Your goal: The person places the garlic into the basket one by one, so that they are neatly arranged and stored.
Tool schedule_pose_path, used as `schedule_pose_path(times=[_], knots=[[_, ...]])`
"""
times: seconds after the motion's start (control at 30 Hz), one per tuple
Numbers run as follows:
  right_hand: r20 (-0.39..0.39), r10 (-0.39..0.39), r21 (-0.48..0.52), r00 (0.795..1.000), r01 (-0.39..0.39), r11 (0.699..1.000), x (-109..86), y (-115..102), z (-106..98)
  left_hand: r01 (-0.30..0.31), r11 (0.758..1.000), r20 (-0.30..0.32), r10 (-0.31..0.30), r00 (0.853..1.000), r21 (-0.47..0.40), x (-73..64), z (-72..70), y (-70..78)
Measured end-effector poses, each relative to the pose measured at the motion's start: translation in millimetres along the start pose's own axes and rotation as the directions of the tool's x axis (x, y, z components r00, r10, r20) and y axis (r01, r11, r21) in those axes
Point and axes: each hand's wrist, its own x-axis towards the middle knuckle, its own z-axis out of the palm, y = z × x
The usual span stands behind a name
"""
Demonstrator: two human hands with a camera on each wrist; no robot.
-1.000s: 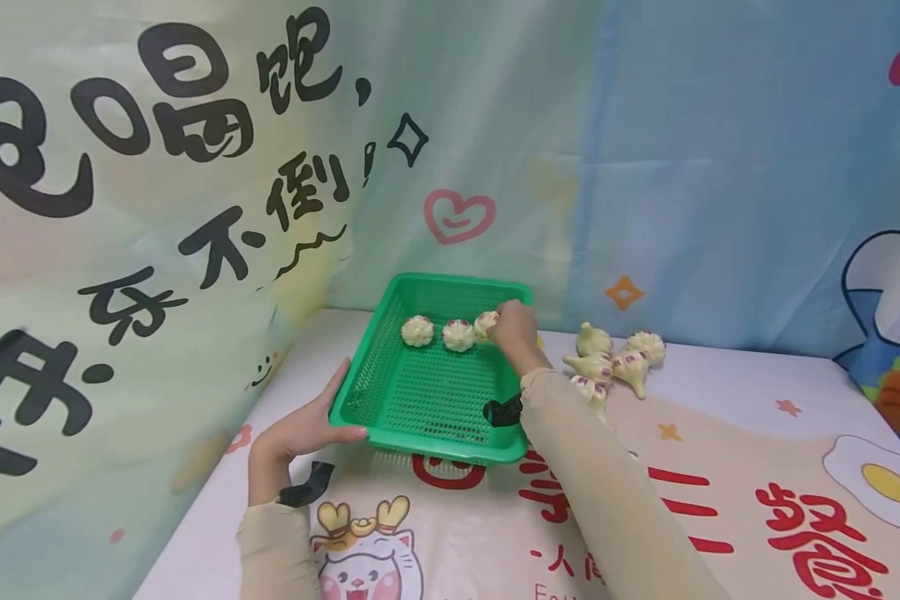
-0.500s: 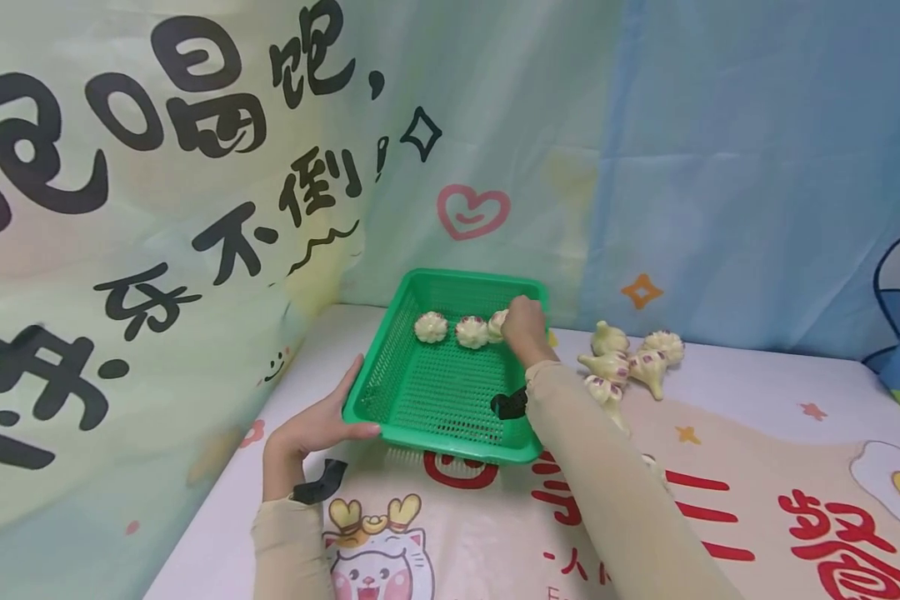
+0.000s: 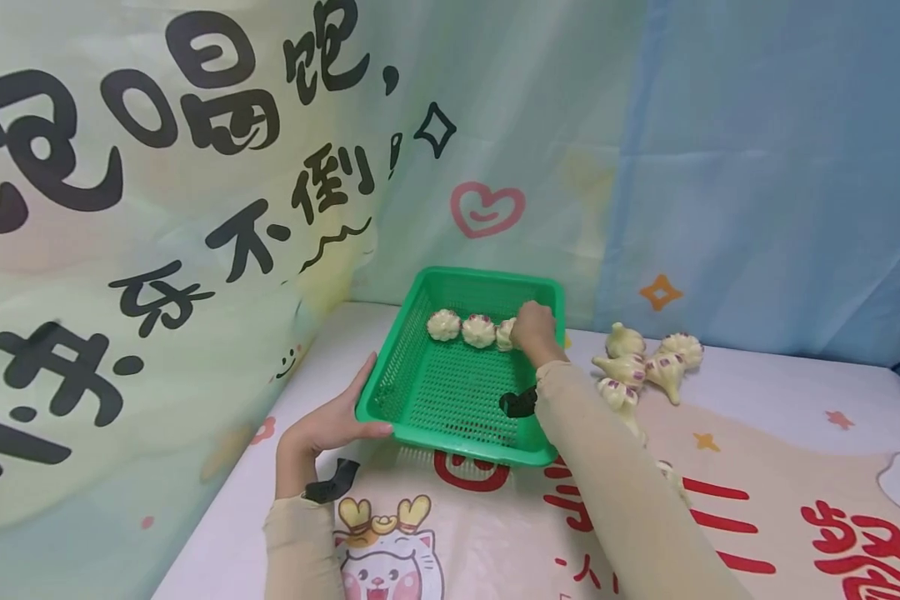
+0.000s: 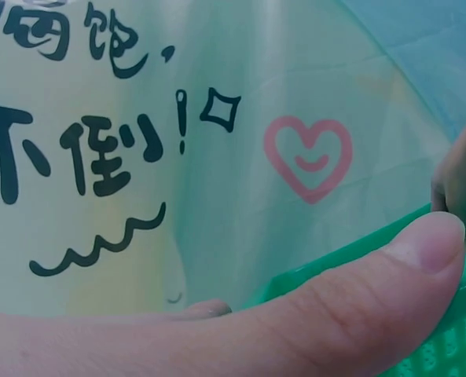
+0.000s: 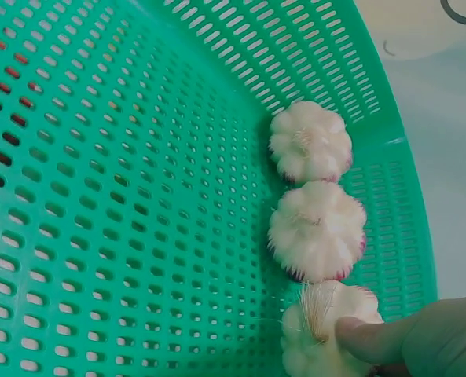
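A green plastic basket stands on the table with three garlic bulbs in a row along its far side. The left bulb and the middle bulb sit root end up. My right hand reaches into the far right corner and pinches the third garlic bulb, whose stringy roots show in the right wrist view. That hand's thumb presses on its side; the other fingers are mostly hidden. My left hand grips the basket's near left corner, thumb over the rim.
Several more garlic bulbs lie heaped right of the basket, and another shows partly behind my right sleeve. A printed cloth covers part of the table. Printed curtains hang right behind the basket and along the left.
The head view has swung slightly left, so everything sits further right. The middle bulb has come a little closer to the left one. Both hands keep their places at the basket.
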Motion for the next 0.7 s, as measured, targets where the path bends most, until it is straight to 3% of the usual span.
schedule_pose_path(times=[0.33, 0.43, 0.7], knots=[[-0.002, -0.003, 0.080, 1.000, 0.003, 0.997, 0.2, 0.5, -0.5, -0.001, 1.000, -0.008, 0.001, 1.000, -0.022, -0.2, -1.7, 3.3], [0.025, 0.010, 0.078, 1.000, -0.012, 0.997, -1.4, 1.1, -0.2, 0.004, 0.999, -0.001, -0.004, 1.000, -0.037, -0.7, -0.2, 4.3], [-0.008, -0.032, 0.037, 0.999, 0.032, 0.999, 3.2, 5.8, 7.0, 0.006, 0.999, 0.000, -0.006, 1.000, -0.033, 0.1, 1.3, 0.9]])
